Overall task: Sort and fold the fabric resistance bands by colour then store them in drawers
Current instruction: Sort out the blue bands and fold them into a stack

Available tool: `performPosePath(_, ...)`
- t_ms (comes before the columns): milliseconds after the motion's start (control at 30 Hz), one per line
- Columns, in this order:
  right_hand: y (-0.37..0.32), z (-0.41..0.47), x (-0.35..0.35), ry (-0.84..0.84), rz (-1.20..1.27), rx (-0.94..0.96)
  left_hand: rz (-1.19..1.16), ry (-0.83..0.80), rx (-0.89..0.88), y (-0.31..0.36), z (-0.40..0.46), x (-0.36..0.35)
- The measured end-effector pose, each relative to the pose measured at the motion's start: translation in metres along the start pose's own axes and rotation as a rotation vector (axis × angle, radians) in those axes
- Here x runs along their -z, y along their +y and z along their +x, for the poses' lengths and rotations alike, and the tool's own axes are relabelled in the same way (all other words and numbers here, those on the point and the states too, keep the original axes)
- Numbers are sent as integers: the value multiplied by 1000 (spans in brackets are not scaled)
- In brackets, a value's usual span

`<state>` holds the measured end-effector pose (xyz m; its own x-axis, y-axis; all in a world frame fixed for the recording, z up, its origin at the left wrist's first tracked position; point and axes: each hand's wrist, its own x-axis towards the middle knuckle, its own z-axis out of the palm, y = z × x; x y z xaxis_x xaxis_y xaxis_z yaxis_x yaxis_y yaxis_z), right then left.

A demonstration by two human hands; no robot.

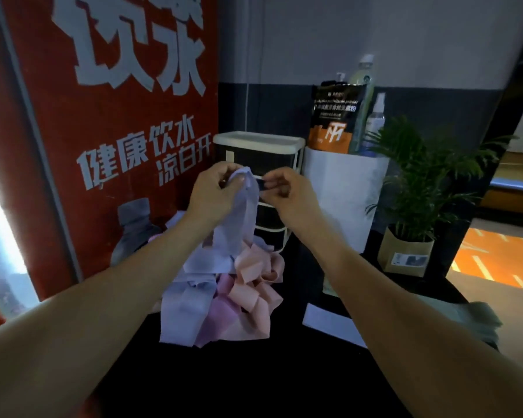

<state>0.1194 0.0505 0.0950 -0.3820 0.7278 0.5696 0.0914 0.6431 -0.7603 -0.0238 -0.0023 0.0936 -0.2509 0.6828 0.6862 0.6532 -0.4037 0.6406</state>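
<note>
My left hand (213, 191) holds up the top of a lavender fabric band (242, 212), which hangs down to a pile on the black table (254, 381). My right hand (287, 191) is raised beside it with curled fingers near the band's upper edge; whether it pinches the fabric I cannot tell. The pile holds lavender bands (187, 300), peach bands (254, 273) and a pink band (221, 312). Behind my hands stands a small drawer unit (260, 143) with a white frame and dark drawers.
A red poster (112, 116) fills the left. A white box (344, 188) carries a dark and orange pouch (335, 122) and bottles. A potted palm (417, 188) stands at the right. A white card (329, 324) lies on the table.
</note>
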Motion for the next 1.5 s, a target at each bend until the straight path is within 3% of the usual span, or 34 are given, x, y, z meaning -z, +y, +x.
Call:
performPosePath(133,5,-2,-3,-66,-38,-128,-138,-58,44,24,7,3)
performPosePath(300,4,-2,-2,28,-167,-25,-235,-49,161,32,11,15)
performPosePath(500,-17,7,17,28,-34,17,-308,10,383,19,9,31)
performPosePath(633,-29,0,25,-51,108,-39,-273,-118,360,31,3,26)
performPosePath(767,-26,-8,38,-33,265,-139,-215,-96,349,31,-3,24)
performPosePath(967,-26,-23,55,-20,466,-259,-343,-253,351,37,-15,9)
performPosePath(1233,-20,-56,56,-129,39,-193,-463,-316,422,43,-42,-21)
performPosePath(1400,-18,-73,56,-146,267,-516,-385,-320,411,40,-53,-41)
performPosePath(1500,-19,-79,59,-66,475,-626,-390,-331,414,38,-57,-47)
